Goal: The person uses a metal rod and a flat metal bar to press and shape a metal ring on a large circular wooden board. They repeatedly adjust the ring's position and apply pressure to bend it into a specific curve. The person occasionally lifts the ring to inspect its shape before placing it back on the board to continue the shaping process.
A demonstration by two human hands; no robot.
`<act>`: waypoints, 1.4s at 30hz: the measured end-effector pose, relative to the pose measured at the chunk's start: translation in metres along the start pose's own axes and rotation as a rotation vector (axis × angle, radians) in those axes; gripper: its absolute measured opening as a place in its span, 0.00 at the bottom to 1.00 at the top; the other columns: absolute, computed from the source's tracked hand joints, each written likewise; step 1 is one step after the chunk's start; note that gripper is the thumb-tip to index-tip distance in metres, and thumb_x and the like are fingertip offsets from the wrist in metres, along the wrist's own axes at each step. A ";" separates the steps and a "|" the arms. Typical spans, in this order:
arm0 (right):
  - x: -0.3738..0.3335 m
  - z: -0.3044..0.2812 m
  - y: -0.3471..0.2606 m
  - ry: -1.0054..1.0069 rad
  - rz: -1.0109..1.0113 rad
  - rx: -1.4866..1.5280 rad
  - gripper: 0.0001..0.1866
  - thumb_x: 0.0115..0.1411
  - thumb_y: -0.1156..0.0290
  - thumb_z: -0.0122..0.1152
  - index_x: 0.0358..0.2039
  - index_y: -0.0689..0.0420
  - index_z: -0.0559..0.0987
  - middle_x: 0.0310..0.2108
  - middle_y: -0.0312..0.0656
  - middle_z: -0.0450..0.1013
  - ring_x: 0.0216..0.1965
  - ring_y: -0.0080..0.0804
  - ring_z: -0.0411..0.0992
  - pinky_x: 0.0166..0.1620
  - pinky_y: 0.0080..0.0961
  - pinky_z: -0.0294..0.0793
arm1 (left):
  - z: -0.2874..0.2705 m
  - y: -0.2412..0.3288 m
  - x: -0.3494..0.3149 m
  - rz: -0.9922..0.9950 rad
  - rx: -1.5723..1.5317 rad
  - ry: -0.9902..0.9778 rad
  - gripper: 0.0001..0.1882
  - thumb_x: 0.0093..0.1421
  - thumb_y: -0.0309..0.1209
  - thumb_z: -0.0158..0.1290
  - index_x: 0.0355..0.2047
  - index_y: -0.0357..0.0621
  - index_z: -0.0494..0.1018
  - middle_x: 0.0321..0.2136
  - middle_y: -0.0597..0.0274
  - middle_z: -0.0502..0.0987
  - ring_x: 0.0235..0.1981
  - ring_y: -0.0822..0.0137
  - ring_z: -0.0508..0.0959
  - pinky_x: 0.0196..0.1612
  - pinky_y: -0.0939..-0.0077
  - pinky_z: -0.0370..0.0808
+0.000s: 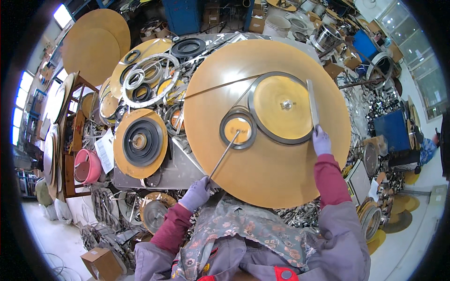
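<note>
My gloved left hand (pixel 196 194) is closed around a thin metal rod (pixel 224 157). The rod slants up to the centre of a small yellow disc ringed by a dark coil (pixel 224 126). In my gloved right hand (pixel 321 142) is the lower end of a flat grey metal bar (pixel 312 103), which stands along the right edge of a larger dark ring (pixel 253 110). That ring surrounds a yellow disc (pixel 274 117) with a shiny centre fitting. Both lie on a big tan round disc (pixel 262 182). A thin dark strip runs from the disc's left edge to the larger ring.
Left of the big disc, a smaller tan disc carries a dark coil (pixel 136 154). White and dark rings (pixel 161 96) pile on the metal table (pixel 176 171). A pink bucket (pixel 89 166) stands at left. Metal strip scrap (pixel 363 105) heaps at right, near a blue panel (pixel 393 131).
</note>
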State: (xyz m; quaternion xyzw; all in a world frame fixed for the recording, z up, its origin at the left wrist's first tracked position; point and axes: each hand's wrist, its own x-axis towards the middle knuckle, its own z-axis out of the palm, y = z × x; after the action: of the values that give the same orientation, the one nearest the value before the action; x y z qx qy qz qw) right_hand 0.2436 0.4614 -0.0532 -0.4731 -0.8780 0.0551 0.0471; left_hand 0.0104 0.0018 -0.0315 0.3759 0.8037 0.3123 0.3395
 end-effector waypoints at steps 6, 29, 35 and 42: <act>0.054 -0.027 -0.101 -0.108 -0.190 -0.028 0.13 0.60 0.63 0.46 0.42 0.56 0.69 0.32 0.54 0.74 0.37 0.51 0.73 0.41 0.45 0.70 | -0.004 0.007 -0.001 -0.015 0.084 -0.020 0.06 0.56 0.26 0.46 0.31 0.35 0.68 0.26 0.38 0.73 0.33 0.39 0.73 0.34 0.53 0.70; 0.053 -0.014 -0.126 -0.126 -0.314 -0.040 0.15 0.59 0.61 0.48 0.44 0.54 0.70 0.34 0.53 0.74 0.39 0.48 0.73 0.43 0.42 0.72 | 0.002 0.005 -0.030 0.026 0.130 -0.076 0.07 0.58 0.28 0.46 0.31 0.36 0.64 0.22 0.39 0.71 0.28 0.39 0.73 0.30 0.51 0.67; 0.028 -0.031 -0.146 -0.131 -0.366 -0.020 0.14 0.59 0.61 0.48 0.43 0.54 0.69 0.33 0.52 0.74 0.36 0.49 0.74 0.39 0.42 0.73 | 0.014 0.002 -0.029 0.038 0.136 -0.101 0.07 0.57 0.29 0.45 0.32 0.36 0.64 0.22 0.39 0.72 0.28 0.40 0.73 0.31 0.51 0.68; 0.056 -0.017 -0.118 -0.095 -0.298 -0.081 0.17 0.61 0.59 0.44 0.47 0.55 0.66 0.30 0.53 0.74 0.33 0.48 0.74 0.38 0.41 0.73 | 0.030 0.007 -0.023 0.094 0.180 -0.138 0.08 0.56 0.28 0.46 0.33 0.35 0.65 0.24 0.40 0.73 0.29 0.41 0.74 0.33 0.52 0.70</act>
State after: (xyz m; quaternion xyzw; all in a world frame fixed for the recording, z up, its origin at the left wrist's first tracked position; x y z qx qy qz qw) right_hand 0.1177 0.4441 -0.0184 -0.3359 -0.9413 0.0343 -0.0061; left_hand 0.0479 -0.0061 -0.0365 0.4626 0.7848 0.2280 0.3437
